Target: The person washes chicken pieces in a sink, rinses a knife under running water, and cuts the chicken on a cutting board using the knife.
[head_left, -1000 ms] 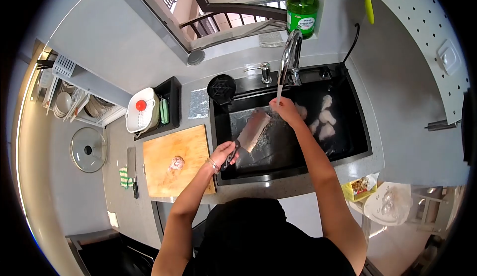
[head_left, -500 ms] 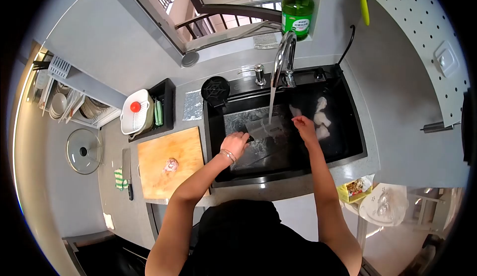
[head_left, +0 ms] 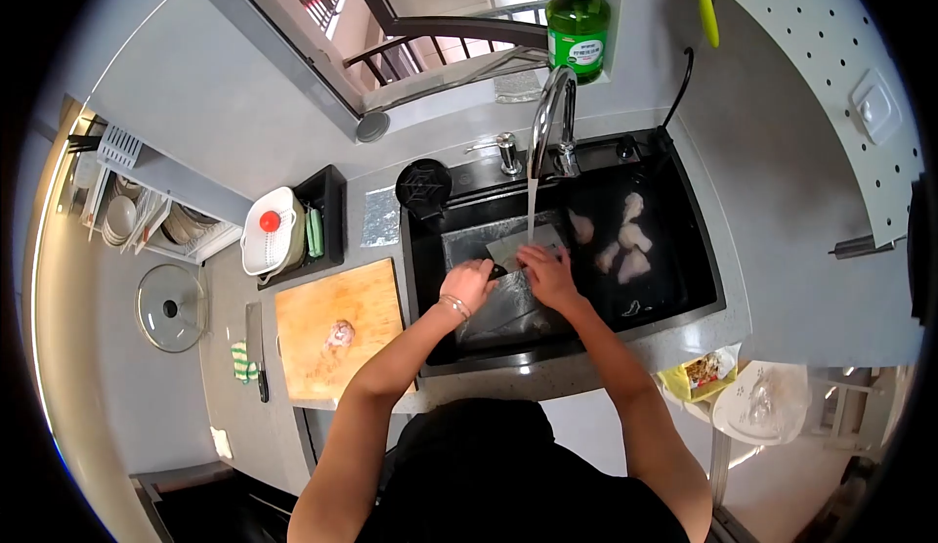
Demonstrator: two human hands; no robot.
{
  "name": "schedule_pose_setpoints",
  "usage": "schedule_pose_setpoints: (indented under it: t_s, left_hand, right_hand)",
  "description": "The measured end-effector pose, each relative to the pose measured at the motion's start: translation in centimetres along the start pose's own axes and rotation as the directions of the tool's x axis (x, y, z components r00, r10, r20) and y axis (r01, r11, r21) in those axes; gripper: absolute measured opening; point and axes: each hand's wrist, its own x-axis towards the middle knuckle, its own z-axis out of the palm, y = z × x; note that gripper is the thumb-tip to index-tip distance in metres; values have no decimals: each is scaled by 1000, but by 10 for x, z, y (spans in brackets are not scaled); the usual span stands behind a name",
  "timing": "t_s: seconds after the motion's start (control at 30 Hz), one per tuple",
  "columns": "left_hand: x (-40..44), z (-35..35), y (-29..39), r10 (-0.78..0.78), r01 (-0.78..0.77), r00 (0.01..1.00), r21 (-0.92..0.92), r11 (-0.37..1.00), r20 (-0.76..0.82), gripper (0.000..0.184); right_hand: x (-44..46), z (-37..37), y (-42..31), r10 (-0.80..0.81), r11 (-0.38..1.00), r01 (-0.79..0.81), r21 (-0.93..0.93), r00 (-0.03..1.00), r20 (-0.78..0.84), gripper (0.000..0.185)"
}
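Shown gripping a cleaver [head_left: 508, 248] by its dark handle in the closed left hand [head_left: 469, 285]; touching its blade with the partly open right hand [head_left: 549, 277], under running water [head_left: 532, 213] within the sink [head_left: 523, 356]. Just beside, a cutting board [head_left: 305, 313].

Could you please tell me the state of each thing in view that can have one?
Faucet: running
Cleaver: gripped in the left hand
Window: open
Pump bottle: upright
Knife: lying unsheathed on the counter
Cutting board: flat, raw meat on it
Meat pieces in sink: raw, wet
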Motion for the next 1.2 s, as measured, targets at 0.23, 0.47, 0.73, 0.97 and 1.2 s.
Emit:
schedule_pose_setpoints:
  t_s: [0.23, 0.47, 0.73, 0.97, 1.2]
  left_hand:
    - [-41, -7, -11, 41, -44, 976, -10, 999, -213, 26]
    - [-47, -10, -8, 50, -49, 972, 10, 999, -229, 25]
    - [-38, -10, -5, 44, -43, 977, 11, 999, -209, 24]
    - [-34, -5, 1, 56, -61, 972, -15, 998, -229, 20]
    - [-42, -7, -5, -11, 7, 989, -23, 1000, -148, 25]
  right_hand:
    - [25, -15, 5, 74, 945, -25, 327, 988, -136, 13]
    - [45, 8, -19, 139, 966, -111, 233, 984, -108, 19]
    - [50, -5, -17, 207, 976, -197, 93, 972, -115, 22]
    - [49, -16, -20, 234, 951, -231, 204, 972, 9, 17]
    - [67, -1, 43, 261, 965, -256, 55, 946, -194, 12]
